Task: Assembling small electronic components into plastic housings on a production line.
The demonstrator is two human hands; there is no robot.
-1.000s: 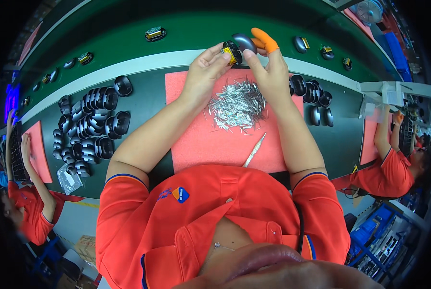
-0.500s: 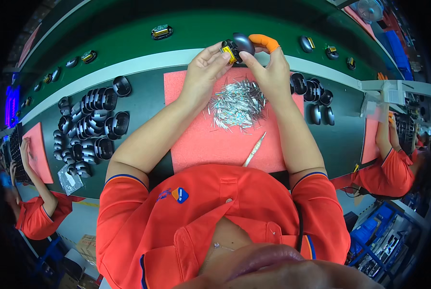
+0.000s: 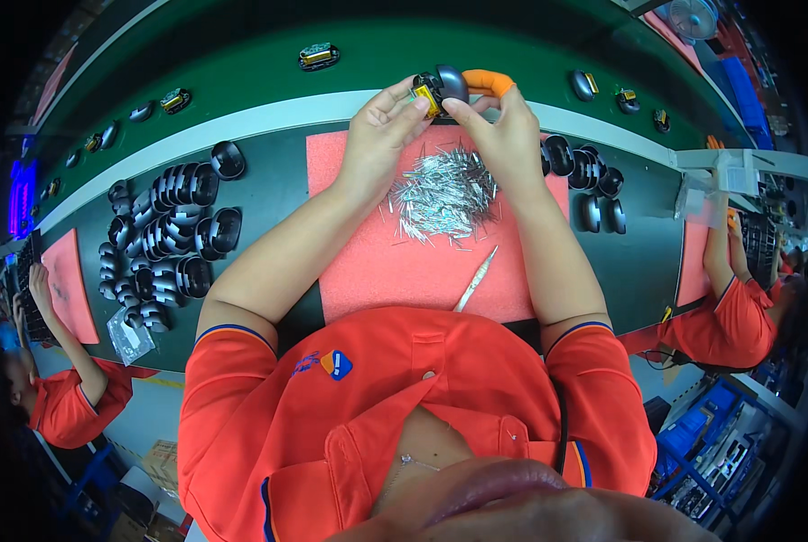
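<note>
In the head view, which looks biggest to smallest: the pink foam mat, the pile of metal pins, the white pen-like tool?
1. Pink foam mat, far the largest.
2. Pile of metal pins, covering a small part of the mat.
3. White tool, thin and shorter than the pile is wide.

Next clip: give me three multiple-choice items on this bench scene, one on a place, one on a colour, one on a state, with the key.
1. Where does the heap of metal pins lie?
A. on the pink foam mat
B. on the green belt
C. in a box

2. What colour is the finger cot on the right hand?
A. blue
B. orange
C. white

3. How is the small dark part held?
A. lying on the mat
B. in the left hand alone
C. between both hands, raised above the mat

Key: 1 A, the pins are spread on the foam under the hands. 2 B, the cot on the raised finger is orange. 3 C, fingers of both hands meet on the part over the mat's far edge.
</note>
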